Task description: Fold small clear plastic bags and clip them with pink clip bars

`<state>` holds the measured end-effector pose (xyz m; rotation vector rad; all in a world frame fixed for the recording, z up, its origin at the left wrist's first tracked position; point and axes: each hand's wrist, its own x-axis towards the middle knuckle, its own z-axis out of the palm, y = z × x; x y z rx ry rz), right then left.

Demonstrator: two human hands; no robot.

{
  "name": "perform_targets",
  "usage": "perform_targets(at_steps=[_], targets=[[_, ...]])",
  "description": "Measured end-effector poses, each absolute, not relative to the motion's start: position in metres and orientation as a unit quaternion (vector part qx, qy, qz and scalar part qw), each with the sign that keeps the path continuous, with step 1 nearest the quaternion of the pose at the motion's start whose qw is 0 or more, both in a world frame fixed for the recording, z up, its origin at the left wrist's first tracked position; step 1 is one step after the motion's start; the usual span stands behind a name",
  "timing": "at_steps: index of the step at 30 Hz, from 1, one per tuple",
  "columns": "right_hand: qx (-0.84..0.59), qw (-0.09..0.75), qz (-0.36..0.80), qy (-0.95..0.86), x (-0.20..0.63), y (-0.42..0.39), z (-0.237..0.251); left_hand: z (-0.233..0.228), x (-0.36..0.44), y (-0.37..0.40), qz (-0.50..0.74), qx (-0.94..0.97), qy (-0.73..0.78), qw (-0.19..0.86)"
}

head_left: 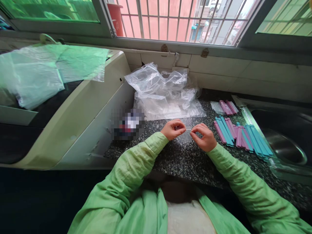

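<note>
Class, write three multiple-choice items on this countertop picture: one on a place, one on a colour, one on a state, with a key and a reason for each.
1. Where does the pile of plastic sticks lie?
A. Between the right hand and the sink
B. On the window ledge
C. Inside the sink

2. What colours are the sticks?
A. Red and yellow
B. Pink and teal
C. Black and white

3. How is the small clear bag held?
A. Lying untouched
B. In one hand only
C. Pinched at its top edge by both hands

Key:
1 A: the pile rests on the speckled counter, right of the right hand and left of the sink.
2 B: the sticks show only pink and teal.
3 C: the left hand and the right hand each close a grip on the bag's top.
</note>
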<state>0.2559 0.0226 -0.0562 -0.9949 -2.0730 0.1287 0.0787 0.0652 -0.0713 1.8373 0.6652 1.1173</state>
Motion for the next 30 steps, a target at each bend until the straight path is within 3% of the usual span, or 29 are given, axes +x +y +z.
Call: perform_targets(at_steps=[6, 30], targets=[[-0.400, 0.398, 0.055, -0.824, 0.2554, 0.0229, -0.0569, -0.0754, 0.0817, 0.0640, 0.439, 0.720, 0.253, 0.474], [-0.402, 0.395, 0.058, -0.824, 0.2543, 0.0223, -0.0577, -0.0715, 0.0806, 0.0635, 0.455, 0.732, 0.265, 0.431]])
